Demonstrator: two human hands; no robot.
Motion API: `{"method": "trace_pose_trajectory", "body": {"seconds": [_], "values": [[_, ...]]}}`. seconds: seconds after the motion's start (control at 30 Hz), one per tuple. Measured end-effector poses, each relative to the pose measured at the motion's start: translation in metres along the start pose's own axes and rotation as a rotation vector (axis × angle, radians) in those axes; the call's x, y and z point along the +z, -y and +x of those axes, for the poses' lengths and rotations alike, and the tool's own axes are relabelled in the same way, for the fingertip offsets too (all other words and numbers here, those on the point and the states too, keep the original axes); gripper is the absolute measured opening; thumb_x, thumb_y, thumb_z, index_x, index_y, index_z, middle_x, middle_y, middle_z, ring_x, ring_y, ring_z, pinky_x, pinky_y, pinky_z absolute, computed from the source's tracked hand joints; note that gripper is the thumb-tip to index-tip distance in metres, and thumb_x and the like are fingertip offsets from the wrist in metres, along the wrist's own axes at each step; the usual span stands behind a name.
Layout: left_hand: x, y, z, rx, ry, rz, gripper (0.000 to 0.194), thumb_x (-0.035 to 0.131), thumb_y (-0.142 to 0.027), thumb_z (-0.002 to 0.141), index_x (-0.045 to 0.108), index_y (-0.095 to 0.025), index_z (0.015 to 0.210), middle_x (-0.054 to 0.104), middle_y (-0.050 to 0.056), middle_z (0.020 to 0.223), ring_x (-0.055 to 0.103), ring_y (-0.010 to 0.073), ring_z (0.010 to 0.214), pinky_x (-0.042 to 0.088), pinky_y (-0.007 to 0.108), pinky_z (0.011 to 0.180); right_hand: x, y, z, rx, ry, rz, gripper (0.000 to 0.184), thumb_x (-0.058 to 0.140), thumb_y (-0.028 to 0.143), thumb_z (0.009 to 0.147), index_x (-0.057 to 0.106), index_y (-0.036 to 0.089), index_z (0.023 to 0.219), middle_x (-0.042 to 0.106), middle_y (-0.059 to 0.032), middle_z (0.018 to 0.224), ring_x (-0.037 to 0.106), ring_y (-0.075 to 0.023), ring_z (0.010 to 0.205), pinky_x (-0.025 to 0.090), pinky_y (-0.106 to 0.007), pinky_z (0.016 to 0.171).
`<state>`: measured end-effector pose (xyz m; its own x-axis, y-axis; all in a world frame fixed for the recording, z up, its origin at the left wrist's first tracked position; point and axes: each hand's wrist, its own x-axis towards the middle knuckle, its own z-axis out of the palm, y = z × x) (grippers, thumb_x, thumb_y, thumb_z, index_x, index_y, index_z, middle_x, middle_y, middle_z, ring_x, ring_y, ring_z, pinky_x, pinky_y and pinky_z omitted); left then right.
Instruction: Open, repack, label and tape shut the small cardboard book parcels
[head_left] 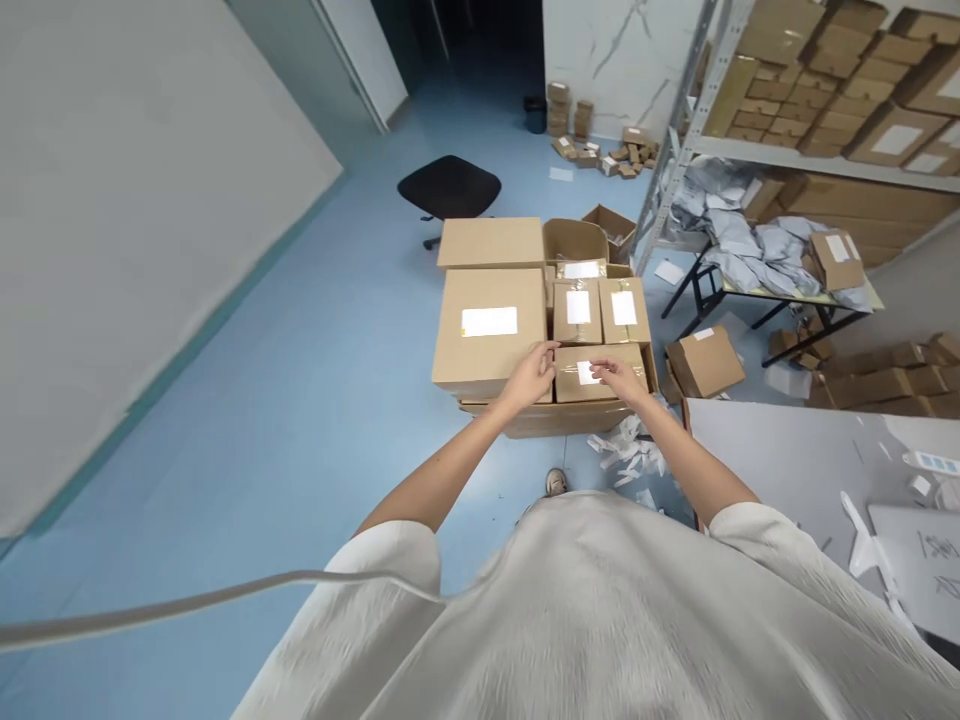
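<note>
My left hand [533, 376] is at the front right corner of a large cardboard box [491, 365] with a white label. Its fingers stretch toward the seam beside a smaller taped carton [570, 390]. Over that carton and its white label hovers my right hand [619, 378], fingers loosely bent and apart, gripping nothing; whether it touches the top I cannot tell. Just behind are two small labelled cartons [577, 310] side by side. All of these sit in or on a bigger open carton [555, 422], of which the front wall shows.
A black chair [450, 187] stands behind the boxes. On the right are a shelf rack [795, 160] full of cartons, a small table with grey parcels [757, 245], a floor carton [706, 360] and a grey worktop [772, 450]. Paper scraps [630, 450] litter the floor near my foot.
</note>
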<state>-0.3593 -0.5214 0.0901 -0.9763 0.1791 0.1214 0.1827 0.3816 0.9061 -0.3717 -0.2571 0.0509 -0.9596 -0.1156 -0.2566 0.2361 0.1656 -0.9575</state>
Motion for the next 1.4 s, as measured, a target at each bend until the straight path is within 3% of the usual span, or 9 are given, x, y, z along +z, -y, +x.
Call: {"method": "trace_pose_trajectory", "body": {"seconds": [0.2, 0.4, 0.63, 0.73, 0.9, 1.17, 1.4], "values": [[-0.079, 0.036, -0.006, -0.013, -0.139, 0.187, 0.053, 0.067, -0.016, 0.087, 0.068, -0.024, 0.14, 0.067, 0.014, 0.149, 0.059, 0.0341, 0.148, 0.043, 0.056, 0.134, 0.067, 0.018, 0.049, -0.085, 0.116, -0.077, 0.041, 0.081, 0.049, 0.082, 0.081, 0.023, 0.114, 0.083, -0.0089, 0.117, 0.076, -0.0266, 0.107, 0.062, -0.047, 0.104], [-0.114, 0.06, -0.022, -0.277, -0.221, 0.468, 0.063, 0.067, -0.023, 0.091, 0.057, -0.022, 0.153, 0.045, 0.02, 0.175, 0.034, 0.0385, 0.171, 0.032, 0.063, 0.139, 0.111, 0.019, 0.069, -0.088, 0.187, -0.089, 0.056, 0.084, 0.041, 0.082, 0.074, 0.023, 0.135, 0.077, -0.0138, 0.142, 0.075, -0.0296, 0.121, 0.059, -0.053, 0.116], [-0.121, 0.062, -0.024, -0.575, -0.245, 0.54, 0.077, 0.072, -0.035, 0.093, 0.046, -0.021, 0.164, 0.02, 0.025, 0.187, 0.022, 0.046, 0.174, 0.033, 0.069, 0.135, 0.121, 0.018, 0.074, -0.118, 0.252, -0.061, 0.066, 0.079, 0.034, 0.083, 0.068, 0.022, 0.147, 0.078, -0.0149, 0.143, 0.076, -0.0302, 0.125, 0.059, -0.051, 0.117], [-0.122, 0.062, -0.023, -0.639, -0.24, 0.508, 0.082, 0.076, -0.039, 0.09, 0.046, -0.024, 0.164, 0.022, 0.025, 0.185, 0.027, 0.0484, 0.171, 0.036, 0.069, 0.132, 0.121, 0.02, 0.071, -0.143, 0.268, -0.052, 0.071, 0.078, 0.032, 0.081, 0.067, 0.022, 0.15, 0.078, -0.0135, 0.143, 0.075, -0.0299, 0.128, 0.057, -0.05, 0.119], [-0.122, 0.062, -0.029, -0.634, -0.27, 0.467, 0.079, 0.081, -0.039, 0.085, 0.053, -0.029, 0.157, 0.039, 0.019, 0.172, 0.041, 0.0443, 0.16, 0.039, 0.06, 0.132, 0.121, 0.02, 0.062, -0.158, 0.274, -0.031, 0.087, 0.08, 0.029, 0.077, 0.061, 0.026, 0.162, 0.079, -0.0096, 0.145, 0.075, -0.0291, 0.131, 0.059, -0.048, 0.118], [-0.123, 0.047, -0.037, -0.584, -0.34, 0.43, 0.075, 0.091, -0.041, 0.08, 0.061, -0.036, 0.149, 0.036, 0.013, 0.173, 0.039, 0.0416, 0.161, 0.039, 0.06, 0.132, 0.109, 0.02, 0.053, -0.16, 0.257, 0.052, 0.094, 0.084, 0.029, 0.074, 0.06, 0.024, 0.165, 0.071, -0.0125, 0.157, 0.064, -0.0329, 0.15, 0.054, -0.052, 0.125], [-0.121, 0.019, -0.039, -0.506, -0.355, 0.465, 0.064, 0.091, -0.04, 0.082, 0.068, -0.034, 0.141, 0.036, 0.012, 0.173, 0.04, 0.0411, 0.16, 0.04, 0.058, 0.13, 0.09, 0.035, 0.025, -0.221, 0.206, 0.056, 0.097, 0.084, 0.03, 0.074, 0.059, 0.026, 0.168, 0.066, -0.0106, 0.164, 0.067, -0.034, 0.146, 0.056, -0.053, 0.124]]}}
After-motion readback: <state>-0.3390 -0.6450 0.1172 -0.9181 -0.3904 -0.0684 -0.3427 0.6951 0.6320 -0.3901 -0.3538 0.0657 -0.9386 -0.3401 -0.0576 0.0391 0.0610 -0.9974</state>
